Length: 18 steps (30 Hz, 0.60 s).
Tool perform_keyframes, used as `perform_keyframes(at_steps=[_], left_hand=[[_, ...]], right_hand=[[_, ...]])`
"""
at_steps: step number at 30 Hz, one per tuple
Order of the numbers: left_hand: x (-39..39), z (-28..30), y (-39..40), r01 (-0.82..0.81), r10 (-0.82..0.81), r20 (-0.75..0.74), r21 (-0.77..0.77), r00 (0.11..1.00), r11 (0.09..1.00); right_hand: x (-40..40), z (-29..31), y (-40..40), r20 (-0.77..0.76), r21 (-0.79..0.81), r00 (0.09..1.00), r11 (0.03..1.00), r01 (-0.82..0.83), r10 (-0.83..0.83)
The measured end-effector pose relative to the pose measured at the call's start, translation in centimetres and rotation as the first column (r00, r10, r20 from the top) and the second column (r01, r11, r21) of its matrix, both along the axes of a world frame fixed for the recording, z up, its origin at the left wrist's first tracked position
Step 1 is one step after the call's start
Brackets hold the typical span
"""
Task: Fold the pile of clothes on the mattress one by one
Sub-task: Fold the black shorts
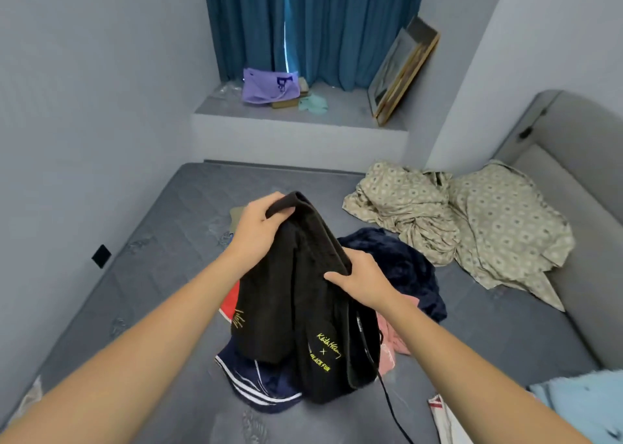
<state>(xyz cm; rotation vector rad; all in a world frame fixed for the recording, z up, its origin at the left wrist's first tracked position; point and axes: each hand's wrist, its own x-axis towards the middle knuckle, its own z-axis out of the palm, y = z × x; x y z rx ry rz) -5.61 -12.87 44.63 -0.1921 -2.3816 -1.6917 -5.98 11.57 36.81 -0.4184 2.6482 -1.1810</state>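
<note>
- Left hand (259, 223) and right hand (362, 280) both grip black shorts (303, 295) above the pile (404, 268).
- Bare mattress (175, 241) lies open to the left.

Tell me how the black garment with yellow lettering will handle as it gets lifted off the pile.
Likely floppy: the black garment drapes in limp folds between the left hand and right hand. Probably fairly thick and a bit heavy, since it hangs straight down. Its dangling drawstring could drag or snag on the pile below.
</note>
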Motion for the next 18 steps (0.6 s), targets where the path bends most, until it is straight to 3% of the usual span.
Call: perform_keyframes(at_steps=[10,18], left_hand=[[4.4,9.2,0.1,-0.115,0.125,-0.045,0.174,0.991,0.978],[6.3,13.2,-2.0,-0.227,0.260,-0.069,0.313,0.963,0.922]], right_hand=[[5.0,5.1,5.2,-0.043,0.197,0.999,0.980,0.009,-0.001],[5.0,12.3,8.4,-0.254,0.175,0.967,0.984,0.034,0.012]])
